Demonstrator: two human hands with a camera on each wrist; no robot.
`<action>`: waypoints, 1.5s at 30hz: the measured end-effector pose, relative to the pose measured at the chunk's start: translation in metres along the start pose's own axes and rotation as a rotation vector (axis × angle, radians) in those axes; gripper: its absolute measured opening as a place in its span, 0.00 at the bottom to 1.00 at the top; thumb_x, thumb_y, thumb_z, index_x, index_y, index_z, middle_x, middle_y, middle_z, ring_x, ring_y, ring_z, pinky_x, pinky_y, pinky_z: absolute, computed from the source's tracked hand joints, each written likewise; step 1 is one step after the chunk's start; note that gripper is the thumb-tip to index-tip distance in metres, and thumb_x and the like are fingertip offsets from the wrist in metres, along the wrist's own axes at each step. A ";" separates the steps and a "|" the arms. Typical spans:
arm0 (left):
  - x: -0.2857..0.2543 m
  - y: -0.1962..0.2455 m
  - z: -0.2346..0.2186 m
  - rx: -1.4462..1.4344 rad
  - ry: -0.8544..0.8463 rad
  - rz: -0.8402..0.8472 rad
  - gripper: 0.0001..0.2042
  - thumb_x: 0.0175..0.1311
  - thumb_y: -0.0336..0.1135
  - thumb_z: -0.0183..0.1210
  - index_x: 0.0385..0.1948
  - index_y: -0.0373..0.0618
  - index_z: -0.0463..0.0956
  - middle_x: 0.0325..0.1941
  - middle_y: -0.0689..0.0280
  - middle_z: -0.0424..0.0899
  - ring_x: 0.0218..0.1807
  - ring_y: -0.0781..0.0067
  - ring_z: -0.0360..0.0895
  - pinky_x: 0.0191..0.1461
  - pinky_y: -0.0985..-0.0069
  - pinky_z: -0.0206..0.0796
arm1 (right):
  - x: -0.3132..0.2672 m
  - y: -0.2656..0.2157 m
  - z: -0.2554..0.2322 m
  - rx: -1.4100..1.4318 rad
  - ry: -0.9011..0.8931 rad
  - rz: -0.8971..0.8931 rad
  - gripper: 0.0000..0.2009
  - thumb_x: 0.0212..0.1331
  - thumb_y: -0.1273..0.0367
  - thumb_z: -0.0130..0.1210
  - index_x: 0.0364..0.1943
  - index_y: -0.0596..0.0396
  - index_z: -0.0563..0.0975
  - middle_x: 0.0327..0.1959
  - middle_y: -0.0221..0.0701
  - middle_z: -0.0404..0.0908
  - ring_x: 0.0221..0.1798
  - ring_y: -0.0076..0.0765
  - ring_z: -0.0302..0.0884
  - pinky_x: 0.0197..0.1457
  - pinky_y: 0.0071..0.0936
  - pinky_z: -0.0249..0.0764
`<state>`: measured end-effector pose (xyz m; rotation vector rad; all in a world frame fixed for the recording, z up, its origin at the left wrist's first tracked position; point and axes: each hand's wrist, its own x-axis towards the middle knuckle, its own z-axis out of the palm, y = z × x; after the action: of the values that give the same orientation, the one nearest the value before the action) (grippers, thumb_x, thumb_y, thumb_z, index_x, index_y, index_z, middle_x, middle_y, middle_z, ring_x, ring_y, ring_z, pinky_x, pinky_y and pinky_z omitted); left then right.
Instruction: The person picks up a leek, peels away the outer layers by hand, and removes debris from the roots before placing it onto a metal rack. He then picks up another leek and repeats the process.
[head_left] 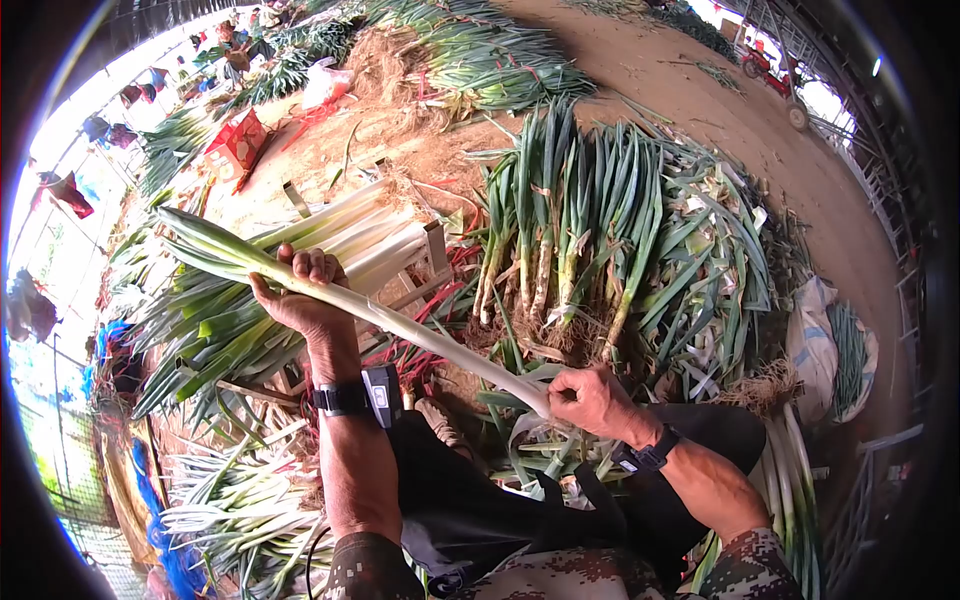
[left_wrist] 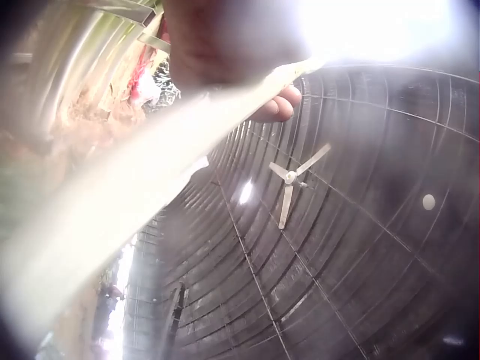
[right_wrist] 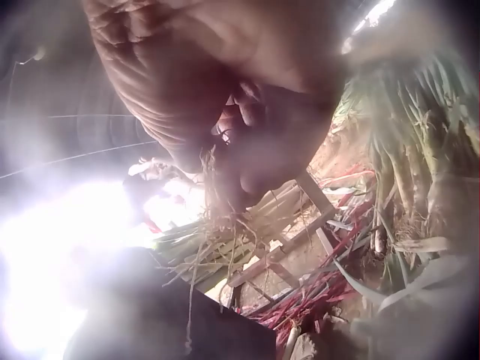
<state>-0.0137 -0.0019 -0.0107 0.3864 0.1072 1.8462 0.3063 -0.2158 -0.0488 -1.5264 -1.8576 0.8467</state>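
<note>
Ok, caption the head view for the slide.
Left hand and right hand hold a long white-and-green leek slantwise near a pale wooden rack of similar leeks.

Dirt floor: leek piles, red bag.

Head view's bright and pretty sharp, just fisheye-warped with black corners. Both wrist views are hazy, with blown-out glare.
</note>
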 end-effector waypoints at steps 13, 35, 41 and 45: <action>-0.008 0.003 0.010 -0.085 -0.293 -0.143 0.25 0.67 0.61 0.52 0.32 0.43 0.75 0.13 0.75 0.61 0.17 0.79 0.58 0.24 0.80 0.50 | -0.017 0.072 0.015 0.279 0.098 0.596 0.11 0.61 0.66 0.58 0.27 0.60 0.80 0.18 0.26 0.78 0.22 0.22 0.79 0.24 0.22 0.72; 0.002 0.002 0.002 0.187 0.278 0.038 0.33 0.65 0.72 0.39 0.34 0.47 0.74 0.13 0.72 0.63 0.18 0.74 0.59 0.24 0.75 0.53 | -0.037 0.057 -0.011 -0.159 0.148 0.101 0.09 0.62 0.66 0.62 0.37 0.58 0.82 0.32 0.38 0.85 0.34 0.39 0.85 0.37 0.31 0.78; -0.001 -0.003 0.009 0.155 0.253 0.012 0.32 0.66 0.72 0.39 0.34 0.47 0.73 0.13 0.71 0.64 0.17 0.73 0.59 0.22 0.75 0.53 | -0.013 -0.007 -0.033 -0.019 0.173 0.056 0.13 0.62 0.63 0.64 0.41 0.61 0.82 0.39 0.37 0.87 0.40 0.32 0.86 0.42 0.29 0.80; -0.008 -0.006 0.016 0.140 0.257 -0.003 0.32 0.66 0.70 0.42 0.38 0.45 0.73 0.16 0.71 0.65 0.20 0.73 0.61 0.23 0.75 0.54 | -0.021 0.028 -0.014 -0.142 0.030 -0.088 0.11 0.57 0.65 0.65 0.38 0.58 0.84 0.39 0.40 0.86 0.42 0.47 0.85 0.43 0.36 0.80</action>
<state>-0.0009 -0.0099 0.0012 0.2439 0.4142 1.8837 0.3377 -0.2308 -0.0628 -1.5208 -1.9836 0.6606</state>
